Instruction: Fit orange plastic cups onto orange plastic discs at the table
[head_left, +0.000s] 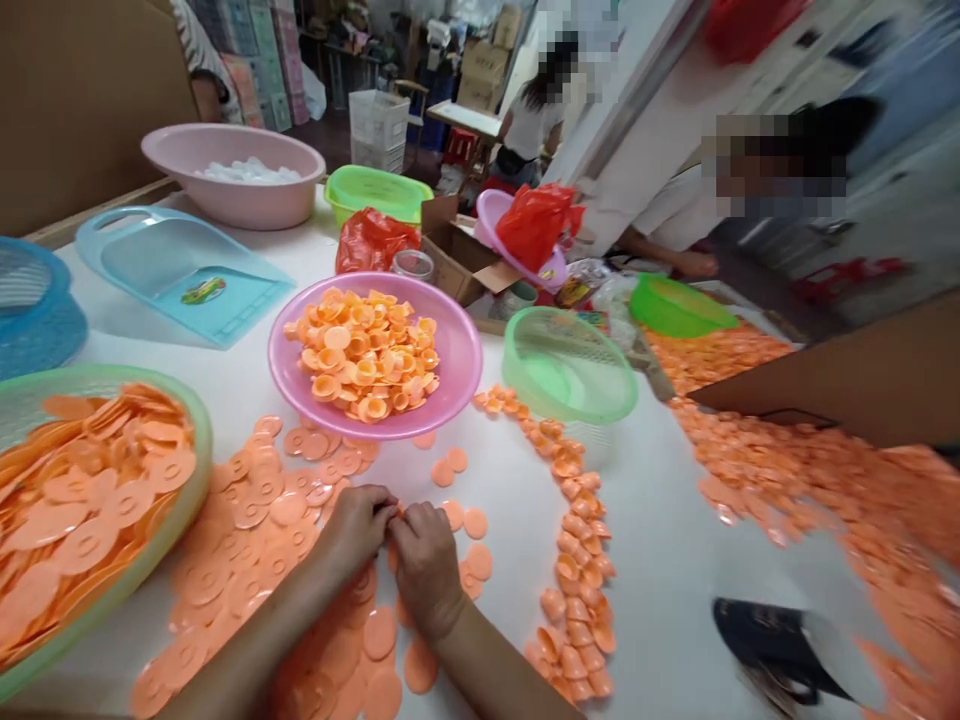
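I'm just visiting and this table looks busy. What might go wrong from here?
The left hand and right hand work close together right above loose orange discs, and the forearms lie over that pile, so a careless move might push discs out of place. The curved row of orange cups stands unguarded on the bare tabletop, so a bump might well topple it or mix it with the nearby discs.

Flat orange plastic discs (379, 633), overlapping, spread in loose layer
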